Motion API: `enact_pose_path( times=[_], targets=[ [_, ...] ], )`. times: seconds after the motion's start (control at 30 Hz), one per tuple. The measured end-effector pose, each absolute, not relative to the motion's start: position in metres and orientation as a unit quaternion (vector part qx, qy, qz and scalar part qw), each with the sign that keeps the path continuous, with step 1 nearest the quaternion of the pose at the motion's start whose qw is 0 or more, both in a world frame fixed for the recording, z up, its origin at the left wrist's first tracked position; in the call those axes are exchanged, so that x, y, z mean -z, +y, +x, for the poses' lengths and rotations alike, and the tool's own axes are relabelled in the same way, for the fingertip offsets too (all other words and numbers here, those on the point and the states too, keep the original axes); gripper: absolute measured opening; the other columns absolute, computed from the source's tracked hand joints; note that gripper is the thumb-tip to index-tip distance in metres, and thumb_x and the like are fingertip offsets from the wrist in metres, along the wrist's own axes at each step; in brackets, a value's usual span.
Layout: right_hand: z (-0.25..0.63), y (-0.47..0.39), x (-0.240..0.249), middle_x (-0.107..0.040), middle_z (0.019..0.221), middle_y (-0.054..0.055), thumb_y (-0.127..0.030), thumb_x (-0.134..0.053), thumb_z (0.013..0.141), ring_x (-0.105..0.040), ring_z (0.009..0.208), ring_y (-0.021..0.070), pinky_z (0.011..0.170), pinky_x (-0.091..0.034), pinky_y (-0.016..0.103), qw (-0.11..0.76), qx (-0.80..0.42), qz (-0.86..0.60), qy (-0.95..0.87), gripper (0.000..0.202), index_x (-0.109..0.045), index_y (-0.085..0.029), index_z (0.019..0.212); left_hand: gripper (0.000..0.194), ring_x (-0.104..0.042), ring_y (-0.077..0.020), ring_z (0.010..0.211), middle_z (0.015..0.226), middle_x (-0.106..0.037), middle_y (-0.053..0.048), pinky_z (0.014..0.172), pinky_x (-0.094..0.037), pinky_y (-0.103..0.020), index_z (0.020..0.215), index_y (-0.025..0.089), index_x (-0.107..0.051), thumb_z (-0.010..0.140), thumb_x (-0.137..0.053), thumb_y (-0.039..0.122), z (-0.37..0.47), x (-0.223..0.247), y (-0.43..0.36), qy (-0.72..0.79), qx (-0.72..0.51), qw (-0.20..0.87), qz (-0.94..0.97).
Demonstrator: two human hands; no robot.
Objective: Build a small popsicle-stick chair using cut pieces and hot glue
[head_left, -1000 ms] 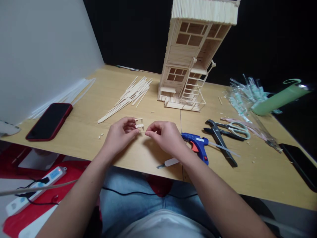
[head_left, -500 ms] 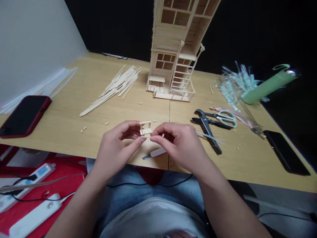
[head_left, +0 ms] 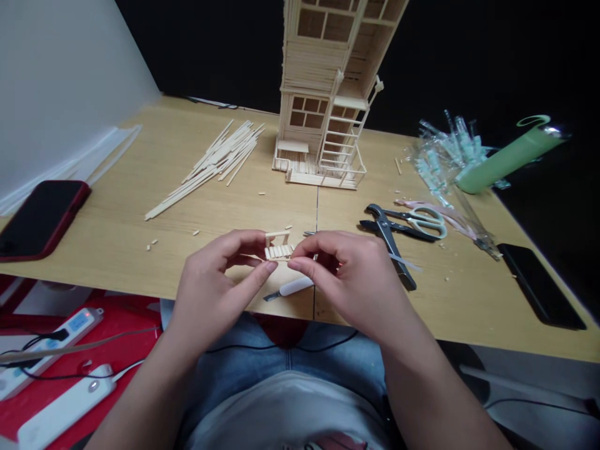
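Observation:
Between my hands, above the table's front edge, is a tiny wooden chair-like piece made of short sticks, with a slatted seat and a bar across its upper part. My left hand pinches its left side between thumb and fingers. At its right end my right hand has thumb and forefinger closed on the edge; whether a separate small stick is between them is hidden. Beneath the hands lies a craft knife, its blade pointing left and its handle partly covered by my right hand.
A stick-built model house stands at the back. Left of it lies a pile of wooden sticks. Pliers, scissors, a black phone and a green bottle are on the right; a red-cased phone is at left.
My right hand has shifted slightly right, and more of the slatted seat shows. The whole view has moved a little. Both hands stay at the small wooden piece.

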State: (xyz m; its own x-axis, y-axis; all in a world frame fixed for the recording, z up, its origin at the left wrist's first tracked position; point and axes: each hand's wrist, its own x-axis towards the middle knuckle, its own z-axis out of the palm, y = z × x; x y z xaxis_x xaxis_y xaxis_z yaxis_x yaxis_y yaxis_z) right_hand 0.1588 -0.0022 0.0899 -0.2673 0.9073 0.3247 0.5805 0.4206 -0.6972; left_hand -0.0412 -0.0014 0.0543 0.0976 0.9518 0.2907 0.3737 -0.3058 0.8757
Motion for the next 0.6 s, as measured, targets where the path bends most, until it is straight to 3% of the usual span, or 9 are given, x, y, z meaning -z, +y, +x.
enact_pose_path(
  times=[0.6],
  targets=[
    [0.1507,-0.0081,-0.0934,-0.072,0.072,-0.005,-0.016,-0.077,0.087,-0.061,0.062,0.0088,0.063,-0.043,0.023,0.377,-0.239,-0.518,-0.730,0.009,-0.072,-0.018,0.081,0.028,-0.073,-0.0164,0.090,0.108,-0.074,-0.004,0.085,-0.062,-0.030,0.113,0.022,-0.069,0.085,-0.076,0.021,-0.0447,-0.0521,-0.0093,0.482,-0.460,0.242,0.706]
  ],
)
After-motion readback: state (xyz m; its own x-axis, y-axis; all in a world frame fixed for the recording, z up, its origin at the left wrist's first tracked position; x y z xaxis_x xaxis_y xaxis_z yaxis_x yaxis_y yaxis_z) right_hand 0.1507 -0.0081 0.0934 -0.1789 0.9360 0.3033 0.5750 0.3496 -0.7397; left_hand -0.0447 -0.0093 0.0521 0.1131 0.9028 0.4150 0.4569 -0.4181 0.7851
